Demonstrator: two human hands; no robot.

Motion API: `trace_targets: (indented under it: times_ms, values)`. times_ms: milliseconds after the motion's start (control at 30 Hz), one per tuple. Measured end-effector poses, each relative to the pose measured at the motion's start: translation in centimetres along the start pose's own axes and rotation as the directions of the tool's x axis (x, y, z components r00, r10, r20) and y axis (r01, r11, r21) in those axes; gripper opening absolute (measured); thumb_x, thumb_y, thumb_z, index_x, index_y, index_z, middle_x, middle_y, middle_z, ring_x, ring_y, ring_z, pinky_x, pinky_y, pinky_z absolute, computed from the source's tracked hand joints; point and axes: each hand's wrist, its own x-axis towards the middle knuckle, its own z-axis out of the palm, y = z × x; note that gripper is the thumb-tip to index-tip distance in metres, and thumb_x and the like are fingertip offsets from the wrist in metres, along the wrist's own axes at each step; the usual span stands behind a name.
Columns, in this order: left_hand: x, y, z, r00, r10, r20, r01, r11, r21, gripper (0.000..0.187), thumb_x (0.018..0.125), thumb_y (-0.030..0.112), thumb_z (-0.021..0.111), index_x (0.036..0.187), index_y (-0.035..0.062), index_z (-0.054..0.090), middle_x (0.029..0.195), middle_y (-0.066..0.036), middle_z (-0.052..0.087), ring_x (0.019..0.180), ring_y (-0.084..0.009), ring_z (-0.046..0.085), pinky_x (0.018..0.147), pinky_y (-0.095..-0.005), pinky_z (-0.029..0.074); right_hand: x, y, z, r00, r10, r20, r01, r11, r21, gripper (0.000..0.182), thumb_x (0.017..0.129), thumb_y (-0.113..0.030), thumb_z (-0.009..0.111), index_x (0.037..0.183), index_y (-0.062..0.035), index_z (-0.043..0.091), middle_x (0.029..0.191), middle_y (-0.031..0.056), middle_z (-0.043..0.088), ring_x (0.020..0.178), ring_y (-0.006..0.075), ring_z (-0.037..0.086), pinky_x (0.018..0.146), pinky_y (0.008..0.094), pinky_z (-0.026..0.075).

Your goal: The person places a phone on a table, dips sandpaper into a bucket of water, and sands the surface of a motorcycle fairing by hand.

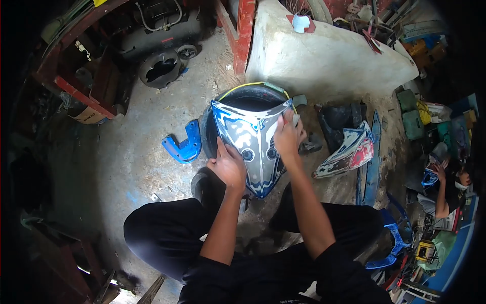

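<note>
A pointed panel (259, 136), patterned in blue, white and grey with two round holes, lies over a black bucket (245, 93) of dark water. My left hand (228, 164) grips the panel's left edge, thumb and fingers around it. On the panel's upper right side rests my right hand (288, 133), fingers bent, with a small pale piece partly visible at its fingertips. The panel's narrow tip points toward my body.
A blue curved part (186, 144) lies on the floor to the left. Right of the bucket are a red-white-blue panel (349, 154) and a black part (340, 121). A white wall block (324, 61) stands ahead. Another person (445, 190) sits far right.
</note>
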Motion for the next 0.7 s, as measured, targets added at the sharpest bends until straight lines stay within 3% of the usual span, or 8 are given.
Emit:
trace_targets:
  times_ms: [33,200,300,467,567,700]
  values:
    - [0.2,0.1,0.1,0.999,0.024,-0.037,-0.023,1.000,0.013,0.034,0.097,0.013,0.060,0.127,-0.0013,0.065,0.085,-0.013,0.072,0.067,-0.0278,0.059,0.082,-0.0401,0.038,-1.9,-0.3,0.1,0.999,-0.021,-0.027,0.021,1.000,-0.011,0.052,0.108,-0.039,0.041,0.150,-0.0090,0.048,0.157,0.0130,0.047,0.144,0.0436,0.037,0.111,0.0660,0.027]
    - [0.0,-0.2,0.1,0.999,0.039,-0.008,-0.039,0.999,0.006,0.035,0.097,0.012,0.059,0.128,-0.0020,0.064,0.085,-0.013,0.070,0.068,-0.0279,0.059,0.082,-0.0403,0.038,-1.3,0.6,0.8,0.999,-0.032,-0.028,0.030,0.997,-0.066,0.056,0.108,-0.042,0.038,0.153,-0.0104,0.044,0.161,0.0104,0.042,0.147,0.0450,0.031,0.114,0.0687,0.022]
    - [0.2,0.1,0.3,0.999,0.030,-0.010,-0.030,1.000,-0.007,0.035,0.098,0.012,0.059,0.129,-0.0024,0.064,0.085,-0.013,0.070,0.070,-0.0282,0.060,0.082,-0.0404,0.038,3.1,0.0,-0.2,0.987,0.100,0.128,-0.095,0.995,-0.044,0.060,0.109,-0.045,0.031,0.161,-0.0164,0.032,0.168,0.0082,0.031,0.152,0.0455,0.023,0.117,0.0694,0.016]
    - [0.1,-0.2,0.4,1.000,0.015,0.024,-0.015,1.000,0.025,0.035,0.099,0.014,0.056,0.129,-0.0031,0.064,0.092,-0.015,0.074,0.071,-0.0293,0.062,0.081,-0.0410,0.038,0.8,-0.3,-0.7,0.983,0.100,0.152,-0.102,0.995,0.005,0.061,0.109,-0.045,0.031,0.161,-0.0140,0.034,0.167,0.0084,0.034,0.153,0.0448,0.021,0.118,0.0693,0.015]
    - [0.1,-0.2,0.7,0.999,0.040,-0.013,-0.040,0.999,0.012,0.035,0.100,0.013,0.055,0.129,-0.0031,0.064,0.097,-0.016,0.075,0.072,-0.0300,0.063,0.082,-0.0415,0.039,-0.8,0.2,-0.1,0.996,-0.004,0.086,0.006,1.000,-0.027,0.060,0.108,-0.044,0.034,0.158,-0.0113,0.039,0.164,0.0101,0.038,0.152,0.0462,0.023,0.118,0.0697,0.015]
    - [0.1,0.3,-0.2,0.994,-0.002,0.111,-0.006,0.997,0.073,0.035,0.101,0.013,0.054,0.130,-0.0036,0.064,0.100,-0.017,0.076,0.074,-0.0305,0.065,0.084,-0.0417,0.039,3.8,0.4,0.0,0.993,0.091,0.078,-0.095,0.995,0.037,0.059,0.108,-0.042,0.036,0.157,-0.0097,0.039,0.163,0.0124,0.039,0.151,0.0476,0.025,0.118,0.0695,0.017]
